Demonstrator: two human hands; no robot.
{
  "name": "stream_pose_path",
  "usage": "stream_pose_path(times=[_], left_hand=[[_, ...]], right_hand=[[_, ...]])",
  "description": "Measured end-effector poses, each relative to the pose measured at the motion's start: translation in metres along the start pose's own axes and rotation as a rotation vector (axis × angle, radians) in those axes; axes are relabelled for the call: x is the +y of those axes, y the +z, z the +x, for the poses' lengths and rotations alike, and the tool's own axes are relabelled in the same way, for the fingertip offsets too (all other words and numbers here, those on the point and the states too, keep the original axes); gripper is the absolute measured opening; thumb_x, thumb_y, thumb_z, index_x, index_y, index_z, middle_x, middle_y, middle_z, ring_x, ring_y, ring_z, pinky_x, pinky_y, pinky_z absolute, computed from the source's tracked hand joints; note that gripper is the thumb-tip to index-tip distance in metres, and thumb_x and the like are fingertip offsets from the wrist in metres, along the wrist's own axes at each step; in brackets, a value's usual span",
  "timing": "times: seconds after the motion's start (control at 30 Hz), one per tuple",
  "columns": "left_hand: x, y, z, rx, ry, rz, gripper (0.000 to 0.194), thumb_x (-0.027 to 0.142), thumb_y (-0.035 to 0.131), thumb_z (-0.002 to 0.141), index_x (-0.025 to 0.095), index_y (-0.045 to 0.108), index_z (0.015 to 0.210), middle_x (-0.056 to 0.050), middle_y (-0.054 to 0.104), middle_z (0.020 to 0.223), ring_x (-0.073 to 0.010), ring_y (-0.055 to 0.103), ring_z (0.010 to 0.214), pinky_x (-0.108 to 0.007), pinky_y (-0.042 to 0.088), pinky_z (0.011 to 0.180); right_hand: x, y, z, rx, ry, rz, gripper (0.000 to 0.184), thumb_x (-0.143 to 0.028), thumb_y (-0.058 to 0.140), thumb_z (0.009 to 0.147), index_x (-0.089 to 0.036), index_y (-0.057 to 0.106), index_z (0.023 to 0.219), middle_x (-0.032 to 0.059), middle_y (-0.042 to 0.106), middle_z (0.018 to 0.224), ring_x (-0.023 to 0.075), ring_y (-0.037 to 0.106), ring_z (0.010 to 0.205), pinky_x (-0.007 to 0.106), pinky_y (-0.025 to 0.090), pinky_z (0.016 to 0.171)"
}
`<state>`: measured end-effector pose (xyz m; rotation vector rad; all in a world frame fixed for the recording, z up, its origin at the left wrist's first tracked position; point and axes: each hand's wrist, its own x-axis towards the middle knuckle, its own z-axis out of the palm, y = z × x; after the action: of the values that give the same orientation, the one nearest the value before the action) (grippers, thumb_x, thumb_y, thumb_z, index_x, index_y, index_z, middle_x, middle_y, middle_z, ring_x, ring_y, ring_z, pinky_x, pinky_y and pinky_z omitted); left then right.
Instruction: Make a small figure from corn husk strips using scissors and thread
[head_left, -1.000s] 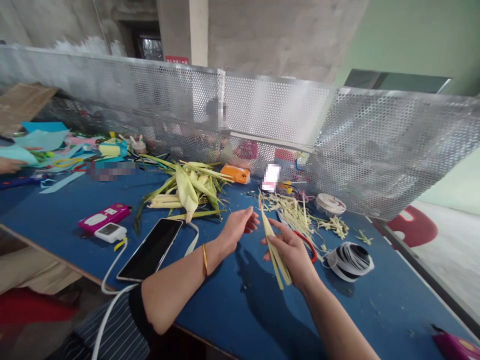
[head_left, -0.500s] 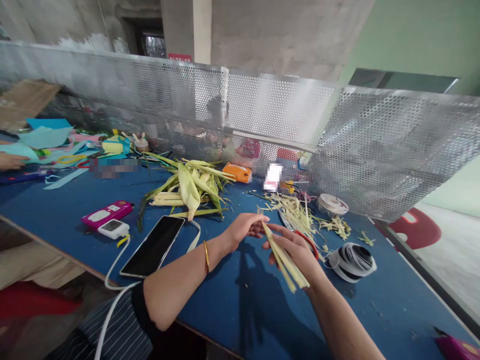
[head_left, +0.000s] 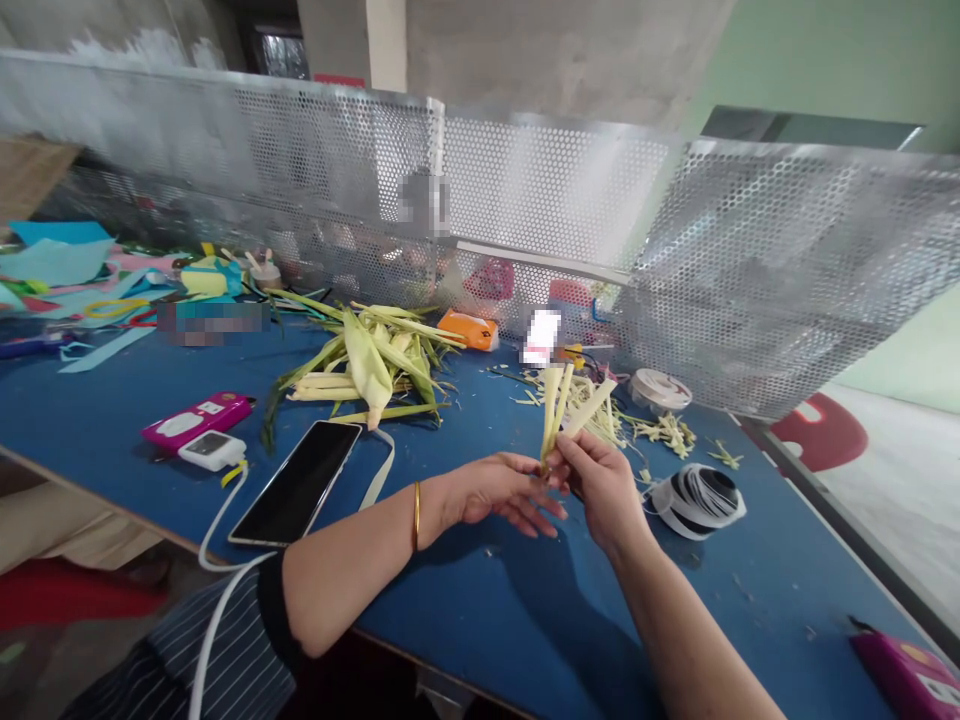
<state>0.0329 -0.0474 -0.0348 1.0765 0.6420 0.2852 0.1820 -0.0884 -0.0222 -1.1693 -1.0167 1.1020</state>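
Flat husk strips (head_left: 555, 405) swung upward, fanned, right hand (head_left: 606, 490) pinching them, left hand (head_left: 504, 492) splayed, its hold unclear.

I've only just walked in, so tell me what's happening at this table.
A person's right hand holds a small bundle of pale husk strips, its splayed ends pointing up. The left hand is at the bundle's lower end; whether it grips is unclear. On the blue table lie a pile of husks, shredded scraps and a black-and-white roll.

Hands (head_left: 553, 490) holding pale husk strips (head_left: 556, 405), leafy husk pile (head_left: 369, 370), black-screened phone (head_left: 296, 485), blue table (head_left: 450, 610)
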Motion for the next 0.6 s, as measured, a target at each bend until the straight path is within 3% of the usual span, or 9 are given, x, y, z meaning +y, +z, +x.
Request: stream_pose_path(times=[0.3, 0.43, 0.6], left_hand=[[0.005, 0.001, 0.002, 0.100, 0.050, -0.046, 0.043, 0.050, 0.080, 0.065, 0.013, 0.070, 0.084, -0.011, 0.074, 0.083, -0.0173, 0.070, 0.069, -0.027, 0.052, 0.064], [0.014, -0.005, -0.001, 0.181, 0.071, -0.119, 0.035, 0.041, 0.079, 0.072, 0.010, 0.071, 0.087, -0.012, 0.075, 0.085, -0.0168, 0.071, 0.068, -0.024, 0.053, 0.060], [0.020, -0.011, -0.002, 0.269, 0.109, -0.183, 0.028, 0.035, 0.067, 0.086, 0.008, 0.072, 0.093, -0.015, 0.076, 0.088, -0.0137, 0.070, 0.064, -0.021, 0.054, 0.057]], right_hand=[[-0.001, 0.002, 0.000, 0.073, -0.099, 0.002, 0.034, -0.048, 0.076, 0.070, -0.016, 0.069, 0.079, -0.0031, 0.057, 0.057, 0.0080, 0.044, 0.042, 0.023, 0.035, 0.042], [0.004, -0.005, 0.008, 0.181, -0.125, 0.047, 0.035, -0.047, 0.079, 0.066, -0.017, 0.063, 0.062, -0.0049, 0.050, 0.047, 0.0075, 0.042, 0.040, 0.022, 0.032, 0.041], [0.011, -0.008, 0.015, 0.240, -0.007, 0.150, 0.038, -0.045, 0.084, 0.055, -0.016, 0.059, 0.052, -0.0025, 0.053, 0.044, 0.0076, 0.044, 0.038, 0.021, 0.032, 0.039]])
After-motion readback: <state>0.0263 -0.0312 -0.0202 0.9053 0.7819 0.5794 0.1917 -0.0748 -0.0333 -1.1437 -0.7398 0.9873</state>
